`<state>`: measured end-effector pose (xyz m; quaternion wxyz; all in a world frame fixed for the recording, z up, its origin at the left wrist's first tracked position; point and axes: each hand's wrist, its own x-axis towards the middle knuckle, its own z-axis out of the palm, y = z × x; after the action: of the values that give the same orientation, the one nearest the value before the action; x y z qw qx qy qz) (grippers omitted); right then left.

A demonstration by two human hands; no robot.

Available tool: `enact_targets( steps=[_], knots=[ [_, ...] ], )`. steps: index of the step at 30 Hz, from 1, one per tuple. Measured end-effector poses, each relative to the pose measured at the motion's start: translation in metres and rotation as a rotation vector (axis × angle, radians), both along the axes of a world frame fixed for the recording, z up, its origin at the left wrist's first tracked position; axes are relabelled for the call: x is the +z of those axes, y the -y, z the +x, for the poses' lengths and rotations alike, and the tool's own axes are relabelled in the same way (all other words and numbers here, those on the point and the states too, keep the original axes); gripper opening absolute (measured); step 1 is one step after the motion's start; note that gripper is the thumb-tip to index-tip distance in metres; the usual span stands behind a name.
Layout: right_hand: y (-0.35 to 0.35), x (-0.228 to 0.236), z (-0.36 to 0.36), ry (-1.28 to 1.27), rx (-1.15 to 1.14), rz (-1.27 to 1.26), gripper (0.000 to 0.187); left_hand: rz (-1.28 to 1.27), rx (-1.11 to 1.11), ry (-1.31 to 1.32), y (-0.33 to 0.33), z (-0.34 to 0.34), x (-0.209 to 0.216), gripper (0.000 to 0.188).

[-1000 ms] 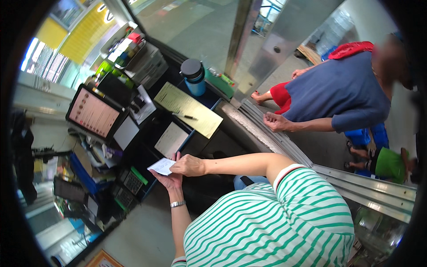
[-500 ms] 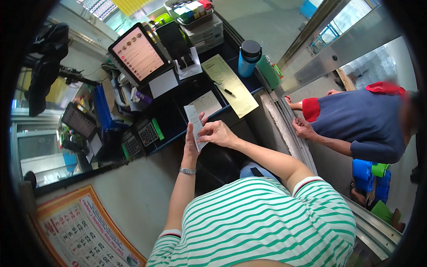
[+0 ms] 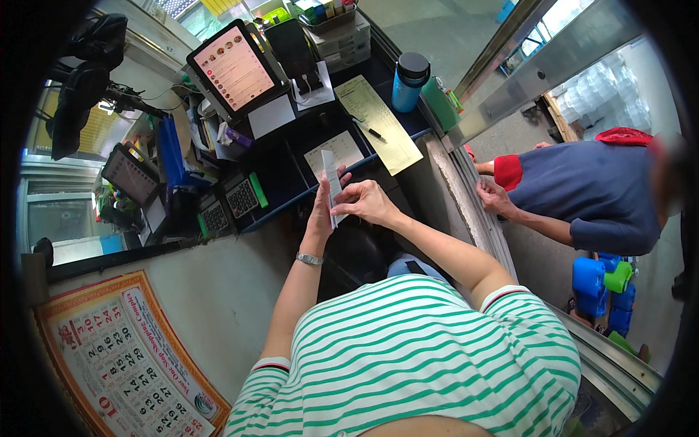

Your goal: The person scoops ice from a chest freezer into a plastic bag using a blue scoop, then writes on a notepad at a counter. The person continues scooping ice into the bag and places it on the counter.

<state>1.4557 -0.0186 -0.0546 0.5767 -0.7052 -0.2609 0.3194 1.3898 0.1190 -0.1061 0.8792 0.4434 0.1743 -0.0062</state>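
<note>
Hands close together, both at one white paper (image 3: pixel 331 191), which is held up, tilted steeply, by the desk's (image 3: pixel 273 171) front edge. Left hand (image 3: pixel 320 211) grips it along its left side. Right hand (image 3: pixel 366 202): fingers bent, tips at its lower part; cannot tell whether they pinch. Beyond: yellow sheet (image 3: pixel 368 109), pen (image 3: pixel 377 135) on top, blue bottle (image 3: pixel 408 91) nearby.

We saw dark desk (image 3: pixel 275 162). On it lay yellow sheet (image 3: pixel 364 104) bearing black pen (image 3: pixel 377 135); blue bottle (image 3: pixel 405 93) stood just beside. White sheet (image 3: pixel 349 147) lay nearer us, green-edged calculator (image 3: pixel 240 198) farther left, clear drawer unit (image 3: pixel 345 48) at back.
</note>
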Motion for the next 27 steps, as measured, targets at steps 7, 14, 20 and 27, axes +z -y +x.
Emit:
enact_targets(
  steps=[7,14,20,27],
  knots=[
    [0.011,0.001,-0.001,-0.132,-0.019,0.125,0.018,-0.209,-0.04,0.044,0.002,-0.006,0.014,0.086],
    [0.041,0.02,0.031,0.006,-0.096,-0.014,0.007,-0.432,-0.182,-0.004,-0.009,-0.031,0.031,0.07],
    [0.06,0.034,0.042,0.089,0.0,-0.076,0.009,-0.414,-0.255,-0.01,0.0,-0.039,0.041,0.065],
    [0.059,0.042,0.027,0.131,-0.036,-0.048,0.013,-0.096,-0.151,-0.323,0.004,-0.03,0.045,0.056]
  ],
)
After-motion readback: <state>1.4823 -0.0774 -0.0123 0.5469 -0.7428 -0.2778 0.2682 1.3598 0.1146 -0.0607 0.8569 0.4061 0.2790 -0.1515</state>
